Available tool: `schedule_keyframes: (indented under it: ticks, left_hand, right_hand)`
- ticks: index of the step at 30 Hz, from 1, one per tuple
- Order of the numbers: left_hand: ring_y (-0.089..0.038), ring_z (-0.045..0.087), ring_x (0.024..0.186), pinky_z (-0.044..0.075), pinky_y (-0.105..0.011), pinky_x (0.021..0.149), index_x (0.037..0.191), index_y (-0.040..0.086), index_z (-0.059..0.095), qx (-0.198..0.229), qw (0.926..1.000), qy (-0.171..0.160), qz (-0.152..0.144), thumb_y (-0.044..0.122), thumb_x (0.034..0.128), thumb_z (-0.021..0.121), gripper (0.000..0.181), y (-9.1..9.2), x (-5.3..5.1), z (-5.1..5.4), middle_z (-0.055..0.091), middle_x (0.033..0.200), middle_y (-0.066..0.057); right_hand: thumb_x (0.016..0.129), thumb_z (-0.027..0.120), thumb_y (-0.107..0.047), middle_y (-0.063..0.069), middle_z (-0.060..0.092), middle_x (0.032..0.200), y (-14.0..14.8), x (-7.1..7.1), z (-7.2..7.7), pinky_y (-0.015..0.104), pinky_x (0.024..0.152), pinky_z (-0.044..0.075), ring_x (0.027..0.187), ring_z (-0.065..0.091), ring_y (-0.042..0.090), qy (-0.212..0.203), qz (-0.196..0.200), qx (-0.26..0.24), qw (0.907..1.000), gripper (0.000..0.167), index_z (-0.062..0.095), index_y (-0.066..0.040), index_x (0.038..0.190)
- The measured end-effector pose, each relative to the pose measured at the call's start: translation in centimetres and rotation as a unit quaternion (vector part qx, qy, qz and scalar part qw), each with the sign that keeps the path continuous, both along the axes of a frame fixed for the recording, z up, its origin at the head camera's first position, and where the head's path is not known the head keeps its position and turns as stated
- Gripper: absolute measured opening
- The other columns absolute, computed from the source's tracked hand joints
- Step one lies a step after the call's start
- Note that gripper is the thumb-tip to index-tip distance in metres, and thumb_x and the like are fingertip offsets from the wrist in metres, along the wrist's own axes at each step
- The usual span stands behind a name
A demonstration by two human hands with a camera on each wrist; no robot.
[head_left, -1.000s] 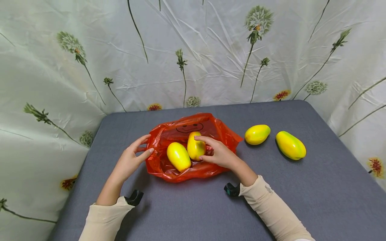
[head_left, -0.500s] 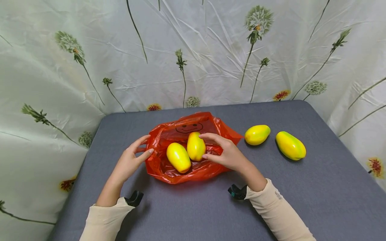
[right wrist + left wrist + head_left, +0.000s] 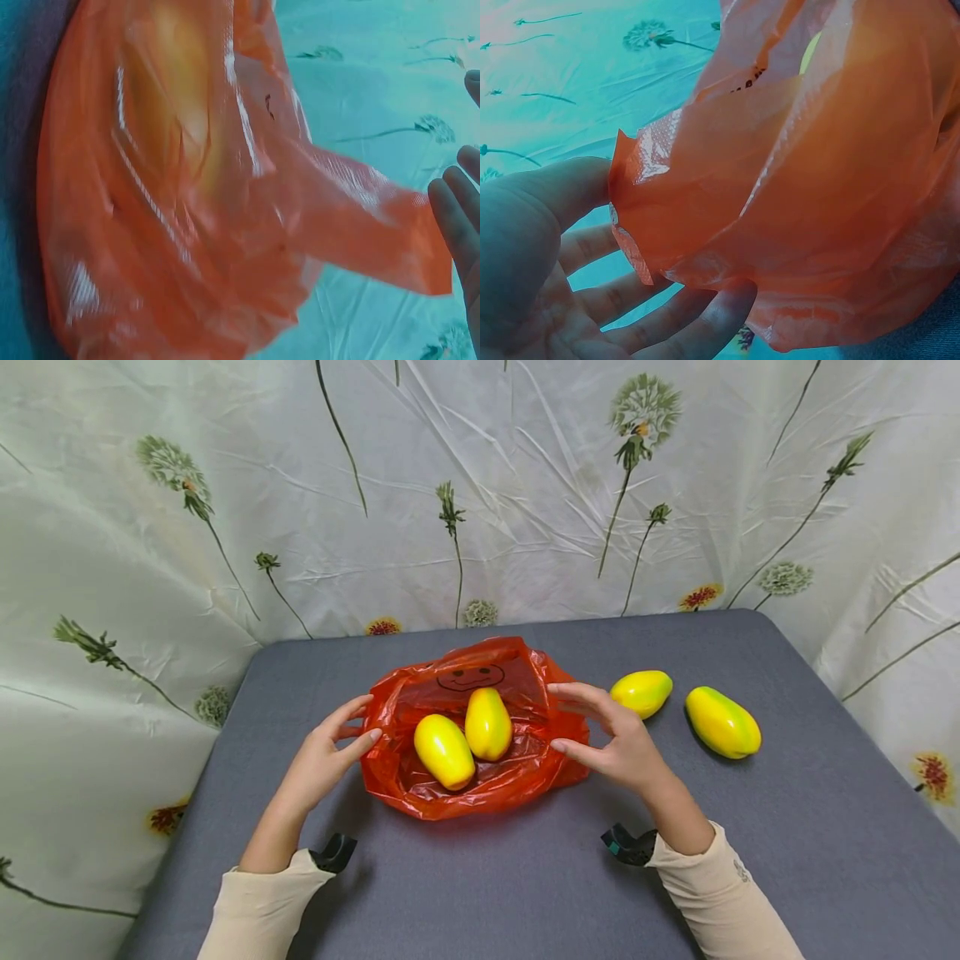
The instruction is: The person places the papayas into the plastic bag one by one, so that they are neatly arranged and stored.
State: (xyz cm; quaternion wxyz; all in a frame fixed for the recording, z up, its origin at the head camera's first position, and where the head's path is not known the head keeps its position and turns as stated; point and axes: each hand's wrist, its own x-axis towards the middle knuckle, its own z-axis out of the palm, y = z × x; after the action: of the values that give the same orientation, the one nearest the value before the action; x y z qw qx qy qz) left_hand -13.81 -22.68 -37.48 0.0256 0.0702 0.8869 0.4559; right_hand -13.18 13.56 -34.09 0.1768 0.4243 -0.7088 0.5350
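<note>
A red plastic bag [image 3: 468, 806] lies with its mouth open in the head view, a smiley face printed on its inner back wall. Two yellow papayas, a left one [image 3: 444, 752] and a right one [image 3: 488, 724], rest side by side inside. My left hand [image 3: 318, 764] holds the bag's left rim, thumb over the edge and fingers behind it. Beside the bag's right edge, my right hand [image 3: 618, 739] has thumb and fingers spread with nothing between them. The right wrist view shows a bag flap [image 3: 382, 225] at those straight fingers; whether they touch it I cannot tell.
To the right on the grey table [image 3: 480, 893] lie two more yellow-green papayas, a nearer-to-bag one [image 3: 641, 692] partly behind my right hand and another [image 3: 723, 722] farther right. A white flower-printed curtain [image 3: 525, 510] hangs behind the table.
My right hand has let go of the right papaya in the bag and drawn back to the right, out to the bag's right edge. My left hand has stayed put.
</note>
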Motion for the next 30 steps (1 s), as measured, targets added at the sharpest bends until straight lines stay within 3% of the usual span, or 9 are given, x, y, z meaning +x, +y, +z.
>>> schedule_keyframes:
  ticks: [4,8,14,19,22,28,30]
  left_hand:
    - [-0.034,0.048,0.107,0.048,-0.045,0.076,0.136,0.018,0.039,-0.001,1.0000,0.001,0.000,0.039,0.0853,0.059,0.058,-0.1,-0.1,-0.1,0.046,0.126,-0.014]
    - [-0.034,0.048,0.107,0.048,-0.044,0.075,0.136,0.017,0.039,0.002,1.0000,0.001,-0.001,0.038,0.0852,0.059,0.058,0.0,-0.1,0.0,0.046,0.126,-0.014]
    - [-0.033,0.049,0.106,0.049,-0.043,0.075,0.136,0.018,0.039,0.006,1.0000,0.000,-0.001,0.038,0.0851,0.060,0.058,0.2,-0.2,0.2,0.046,0.126,-0.014]
    - [-0.033,0.049,0.106,0.049,-0.044,0.075,0.136,0.018,0.039,0.002,1.0000,0.001,0.001,0.038,0.0852,0.060,0.058,0.3,-0.2,0.3,0.046,0.126,-0.014]
    - [-0.033,0.048,0.106,0.048,-0.044,0.076,0.136,0.018,0.039,0.002,1.0000,-0.001,0.002,0.038,0.0852,0.060,0.058,0.3,-0.1,0.2,0.046,0.126,-0.014]
    - [-0.032,0.049,0.105,0.048,-0.044,0.076,0.136,0.017,0.039,0.004,1.0000,0.000,0.001,0.037,0.0854,0.060,0.058,0.2,0.0,0.3,0.046,0.125,-0.014]
    - [-0.032,0.049,0.105,0.048,-0.044,0.076,0.136,0.017,0.039,0.006,1.0000,0.000,0.001,0.037,0.0854,0.060,0.058,0.3,0.1,0.3,0.046,0.125,-0.014]
  right_hand:
    - [0.067,0.073,0.010,0.031,0.049,0.114,1.5,0.4,0.1,0.031,0.089,0.042,0.106,0.052,0.029,0.005,-0.025,-0.012,0.9996,0.058,0.042,0.020,0.115]
    - [0.073,0.071,0.000,0.032,0.048,0.116,3.5,0.3,-0.3,0.030,0.092,0.039,0.110,0.050,0.023,-0.002,-0.064,-0.025,0.9976,0.057,0.041,0.021,0.116]
    - [0.071,0.070,0.007,0.028,0.049,0.117,6.5,0.3,-1.0,0.027,0.096,0.035,0.113,0.047,0.020,-0.007,-0.151,-0.021,0.9882,0.057,0.041,0.018,0.119]
    - [0.060,0.070,0.023,0.020,0.048,0.122,9.5,-0.3,-2.8,0.023,0.098,0.030,0.118,0.043,0.013,-0.030,-0.240,0.024,0.9701,0.073,0.042,0.008,0.125]
    - [0.065,0.072,0.014,0.014,0.049,0.124,11.7,-0.8,-4.4,0.023,0.100,0.027,0.119,0.041,0.011,-0.058,-0.287,0.040,0.9554,0.071,0.043,0.001,0.128]
    - [0.071,0.076,-0.009,0.001,0.050,0.126,16.8,-2.4,-8.8,0.026,0.103,0.021,0.118,0.042,0.010,-0.099,-0.358,0.048,0.9271,0.066,0.046,-0.015,0.130]
    - [0.074,0.075,-0.012,0.000,0.050,0.127,17.7,-2.4,-9.3,0.026,0.103,0.020,0.118,0.041,0.009,-0.112,-0.370,0.062,0.9199,0.066,0.044,-0.016,0.132]
